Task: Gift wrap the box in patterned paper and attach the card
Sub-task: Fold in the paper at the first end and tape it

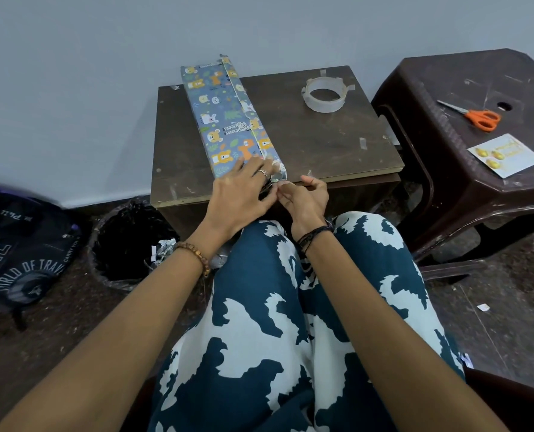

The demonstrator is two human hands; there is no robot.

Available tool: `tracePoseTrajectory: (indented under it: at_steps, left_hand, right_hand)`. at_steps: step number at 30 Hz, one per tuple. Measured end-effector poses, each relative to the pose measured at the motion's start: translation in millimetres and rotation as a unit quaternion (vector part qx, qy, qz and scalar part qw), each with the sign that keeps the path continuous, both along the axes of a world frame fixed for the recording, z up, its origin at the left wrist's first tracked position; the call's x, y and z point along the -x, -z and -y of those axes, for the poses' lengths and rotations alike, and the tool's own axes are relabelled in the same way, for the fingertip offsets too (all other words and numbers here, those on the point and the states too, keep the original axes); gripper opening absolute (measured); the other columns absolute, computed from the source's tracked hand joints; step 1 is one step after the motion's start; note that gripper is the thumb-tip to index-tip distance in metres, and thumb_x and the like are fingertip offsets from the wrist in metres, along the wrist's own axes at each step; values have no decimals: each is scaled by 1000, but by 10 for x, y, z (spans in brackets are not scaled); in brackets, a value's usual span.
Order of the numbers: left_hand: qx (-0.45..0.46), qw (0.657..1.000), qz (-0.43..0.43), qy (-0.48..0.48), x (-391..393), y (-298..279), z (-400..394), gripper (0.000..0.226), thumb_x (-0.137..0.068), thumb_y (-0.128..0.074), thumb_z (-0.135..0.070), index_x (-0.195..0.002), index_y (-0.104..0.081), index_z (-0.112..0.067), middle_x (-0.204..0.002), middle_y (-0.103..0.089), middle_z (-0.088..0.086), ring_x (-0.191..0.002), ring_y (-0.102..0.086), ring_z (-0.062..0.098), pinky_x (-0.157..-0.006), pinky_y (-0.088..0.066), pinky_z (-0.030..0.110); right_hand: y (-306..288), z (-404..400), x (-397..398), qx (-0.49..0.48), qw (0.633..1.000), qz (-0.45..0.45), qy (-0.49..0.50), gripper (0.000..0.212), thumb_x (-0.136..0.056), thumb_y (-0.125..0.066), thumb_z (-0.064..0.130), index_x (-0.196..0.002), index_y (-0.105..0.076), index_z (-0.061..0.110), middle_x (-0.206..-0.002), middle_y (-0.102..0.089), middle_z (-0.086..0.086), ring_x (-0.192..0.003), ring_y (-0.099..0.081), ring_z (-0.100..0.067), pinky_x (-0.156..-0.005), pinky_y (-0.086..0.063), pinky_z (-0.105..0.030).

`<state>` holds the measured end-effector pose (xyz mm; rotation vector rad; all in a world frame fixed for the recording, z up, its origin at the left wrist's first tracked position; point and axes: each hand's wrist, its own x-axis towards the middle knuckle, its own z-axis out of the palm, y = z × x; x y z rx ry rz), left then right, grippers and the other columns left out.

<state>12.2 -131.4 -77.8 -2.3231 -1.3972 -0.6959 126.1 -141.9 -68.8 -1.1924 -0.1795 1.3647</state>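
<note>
From my head view, the near end of the wrapped box (230, 120) is hidden under my hands. It lies on the small table (322, 145), long axis running away toward the wall. My left hand (244, 194) presses flat on it, fingers straight; my right hand (306, 198) pinches the end flap — the card (505, 155) waits on the stool (465, 76).
</note>
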Motion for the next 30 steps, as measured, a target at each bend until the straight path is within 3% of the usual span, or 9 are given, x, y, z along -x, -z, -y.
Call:
tracePoseTrajectory:
  at_steps: [4,6,8,10,14,17,23,26,30]
  left_hand:
    - [-22,999,-41,1,28,8,-21,28,-82,-66,-28,-106,-62,-15,-97,-65,-1,-85,-64,19,-48,-45,24]
    - [-15,999,-30,2,29,11,-31,23,-83,-67,-20,-105,-63,-15,-95,-64,-1,-82,-63,19,-42,-38,24]
    - [-8,1000,-28,1,34,18,-43,21,-85,-63,-18,-105,-62,-16,-94,-63,-3,-81,-61,17,-41,-33,22]
    - [-4,1000,-30,0,51,30,-55,21,-86,-60,-19,-107,-62,-18,-96,-63,-4,-83,-61,16,-41,-32,22]
    - [10,1000,-28,-9,57,41,-69,24,-87,-56,-22,-109,-62,-16,-98,-64,-3,-86,-63,17,-41,-40,27]
    - [11,999,-41,-10,69,13,-73,30,-87,-49,-30,-111,-61,-16,-101,-64,-2,-88,-64,17,-39,-44,27]
    - [5,997,-83,3,96,25,-40,43,-80,-64,-38,-119,-53,-23,-109,-61,-2,-98,-61,17,-45,-45,25]
    - [-2,992,-122,19,125,29,-29,38,-80,-63,-36,-116,-54,-30,-114,-61,-3,-101,-61,16,-52,-47,22]
    - [-37,991,-127,16,137,27,-37,16,-85,-58,-38,-94,-68,-29,-112,-64,-8,-100,-63,11,-66,-43,18]
  right_hand:
    - [158,38,-108,-71,985,143,-67,39,-79,-61,-15,-96,-43,16,-83,-69,-10,-86,-67,-19,-82,-56,-31]
    - [244,49,-207,-116,944,286,-116,37,-80,-64,-9,-96,-45,19,-82,-72,1,-85,-68,-6,-86,-53,-26]
    - [281,37,-313,-162,885,410,-151,33,-80,-65,-5,-95,-47,18,-83,-70,9,-79,-65,5,-79,-49,-14]
    - [284,7,-383,-214,820,504,-164,25,-80,-65,-3,-92,-53,16,-85,-67,9,-78,-63,3,-72,-49,-15]
    - [318,-74,-458,-302,604,718,-168,17,-79,-69,7,-95,-65,14,-91,-59,-2,-82,-57,-16,-59,-44,-24]
    - [387,-134,-467,-336,531,767,-126,18,-75,-73,11,-93,-68,14,-87,-59,-4,-76,-55,-20,-58,-40,-24]
    - [523,-227,-378,-334,462,820,-41,4,-82,-61,18,-82,-62,14,-78,-57,-4,-69,-48,-20,-58,-38,-30]
    - [540,-253,-380,-361,461,811,-27,5,-83,-55,17,-81,-56,13,-76,-57,-4,-69,-42,-17,-60,-32,-27]
    - [543,-246,-408,-373,474,797,-32,15,-87,-57,21,-78,-67,13,-76,-60,-2,-70,-45,-15,-62,-32,-25]
